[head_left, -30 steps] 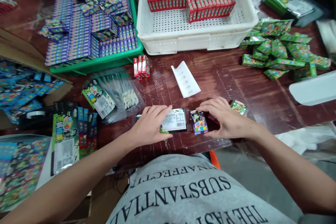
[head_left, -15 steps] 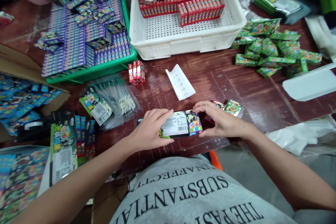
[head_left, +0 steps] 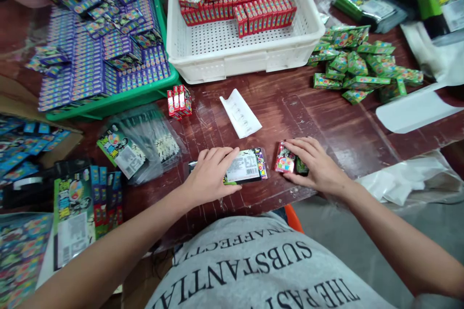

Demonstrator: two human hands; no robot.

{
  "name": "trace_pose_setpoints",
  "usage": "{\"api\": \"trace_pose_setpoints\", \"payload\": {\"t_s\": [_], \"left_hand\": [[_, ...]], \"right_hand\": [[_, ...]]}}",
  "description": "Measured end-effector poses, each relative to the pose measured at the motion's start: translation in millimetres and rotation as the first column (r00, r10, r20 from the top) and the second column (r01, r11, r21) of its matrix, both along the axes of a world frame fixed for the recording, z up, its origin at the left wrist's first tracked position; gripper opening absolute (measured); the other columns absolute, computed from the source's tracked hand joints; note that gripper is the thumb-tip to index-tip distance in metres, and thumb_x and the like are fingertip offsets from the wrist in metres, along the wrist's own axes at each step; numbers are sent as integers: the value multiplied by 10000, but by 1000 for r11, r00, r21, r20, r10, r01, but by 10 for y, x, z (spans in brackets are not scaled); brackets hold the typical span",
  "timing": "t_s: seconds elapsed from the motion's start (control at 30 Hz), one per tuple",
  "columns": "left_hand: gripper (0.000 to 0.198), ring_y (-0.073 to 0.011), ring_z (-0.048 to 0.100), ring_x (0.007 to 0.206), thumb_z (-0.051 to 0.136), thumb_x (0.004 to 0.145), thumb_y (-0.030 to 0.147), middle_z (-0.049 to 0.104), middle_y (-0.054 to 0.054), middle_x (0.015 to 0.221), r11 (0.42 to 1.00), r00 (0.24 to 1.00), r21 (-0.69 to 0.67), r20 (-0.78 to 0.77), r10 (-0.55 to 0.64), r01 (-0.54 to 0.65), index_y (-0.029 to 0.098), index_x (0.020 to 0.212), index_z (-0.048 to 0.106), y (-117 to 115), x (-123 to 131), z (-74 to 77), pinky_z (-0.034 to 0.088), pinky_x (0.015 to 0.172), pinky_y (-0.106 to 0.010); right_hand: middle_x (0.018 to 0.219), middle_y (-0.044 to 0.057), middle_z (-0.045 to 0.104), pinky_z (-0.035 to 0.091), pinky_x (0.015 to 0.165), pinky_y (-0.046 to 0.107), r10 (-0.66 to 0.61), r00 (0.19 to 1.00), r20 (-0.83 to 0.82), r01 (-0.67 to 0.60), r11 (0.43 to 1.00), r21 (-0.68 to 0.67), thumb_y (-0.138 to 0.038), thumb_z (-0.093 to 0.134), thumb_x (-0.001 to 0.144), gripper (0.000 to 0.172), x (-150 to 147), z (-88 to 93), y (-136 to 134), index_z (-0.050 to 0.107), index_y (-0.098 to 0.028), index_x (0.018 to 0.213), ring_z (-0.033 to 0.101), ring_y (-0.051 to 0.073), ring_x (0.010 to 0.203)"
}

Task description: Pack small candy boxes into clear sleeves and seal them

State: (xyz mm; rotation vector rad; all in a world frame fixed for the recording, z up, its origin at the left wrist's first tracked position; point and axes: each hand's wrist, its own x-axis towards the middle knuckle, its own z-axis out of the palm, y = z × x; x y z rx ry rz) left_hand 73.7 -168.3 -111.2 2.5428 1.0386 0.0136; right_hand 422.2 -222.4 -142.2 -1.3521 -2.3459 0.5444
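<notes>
My left hand [head_left: 209, 175] lies with fingers flat on a clear printed bag [head_left: 243, 167] at the table's near edge, pinning it down; a purple box shows inside its right end. My right hand [head_left: 314, 165] rests just to the right, fingers curled over a red box [head_left: 284, 164] and a green box [head_left: 301, 167] that lie side by side on the wood.
A green tray [head_left: 108, 101] of purple boxes and a white crate [head_left: 232, 53] of red boxes stand at the back. Loose green boxes [head_left: 358, 67] lie at right. Three red boxes [head_left: 179, 101], a white paper strip [head_left: 239, 113] and empty bags [head_left: 145, 142] lie in the middle.
The purple box has gone into the bag under my left hand. My right hand has moved off to the right and now covers the red and green boxes.
</notes>
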Motion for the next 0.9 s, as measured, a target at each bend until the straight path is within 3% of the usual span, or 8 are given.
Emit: {"api": "trace_pose_setpoints", "payload": {"t_s": [0.1, 0.23, 0.43, 0.57, 0.63, 0.77, 0.9], "left_hand": [[957, -346, 492, 1299, 810, 754, 531, 526, -155, 1456, 999, 999, -28, 14, -38, 38, 200, 1525, 351, 68, -25, 15, 333, 1055, -502], [969, -348, 484, 1305, 808, 753, 549, 516, -151, 1461, 994, 995, -72, 53, -80, 84, 220, 1540, 346, 87, -25, -14, 347, 1059, -490], [966, -350, 484, 1283, 809, 755, 504, 516, -163, 1442, 998, 997, -43, 73, 37, -34, 188, 1538, 342, -52, 88, -70, 376, 1049, -497], [941, -347, 485, 1279, 793, 772, 498, 515, -146, 1444, 996, 995, -36, 52, 84, -82, 208, 1541, 333, -106, 115, -58, 377, 1048, -504], [939, -347, 484, 1282, 795, 771, 485, 513, -140, 1447, 996, 996, -33, 45, 83, -81, 210, 1541, 332, -110, 116, -50, 377, 1047, -501], [945, -351, 488, 1263, 789, 772, 478, 516, -139, 1435, 995, 995, -45, 42, 94, -92, 215, 1550, 320, -103, 114, -46, 379, 1041, -502], [949, -356, 484, 1275, 791, 768, 466, 515, -139, 1431, 995, 994, -66, 72, 82, -78, 229, 1554, 316, -91, 116, -46, 367, 1064, -510]], "right_hand": [[1487, 106, 546, 340, 1187, 611, 247, 962, -116, -251, 968, -25, -471, 744, 864, 836, 9, -16, 136, 336, -316, 1577, 499, 322, 1368], [1510, 91, 536, 285, 1220, 612, 376, 909, -177, -386, 922, -26, -486, 745, 867, 868, -118, -26, 338, 292, -333, 1591, 496, 293, 1390], [1532, 131, 516, 204, 1250, 631, 343, 929, -141, -344, 939, 13, -632, 737, 808, 967, -422, -138, 472, 270, -305, 1589, 443, 310, 1448], [1696, 181, 187, 121, 1246, 674, 279, 955, -103, -284, 958, -38, -713, 745, 739, 1146, -336, -40, 426, 169, -259, 1619, 164, 385, 1565], [1710, 174, 128, 99, 1231, 706, 250, 966, -69, -255, 963, -85, -693, 770, 734, 1171, -181, 45, 396, 151, -258, 1628, 130, 423, 1563], [1570, 130, 459, 134, 1228, 700, 249, 966, -71, -257, 956, -140, -475, 760, 837, 867, 77, 132, 381, 327, -303, 1568, 410, 361, 1460], [1488, 95, 553, 130, 1231, 688, 316, 932, -175, -345, 924, -167, -447, 797, 808, 816, 42, 86, 445, 411, -333, 1518, 508, 312, 1389]]}}
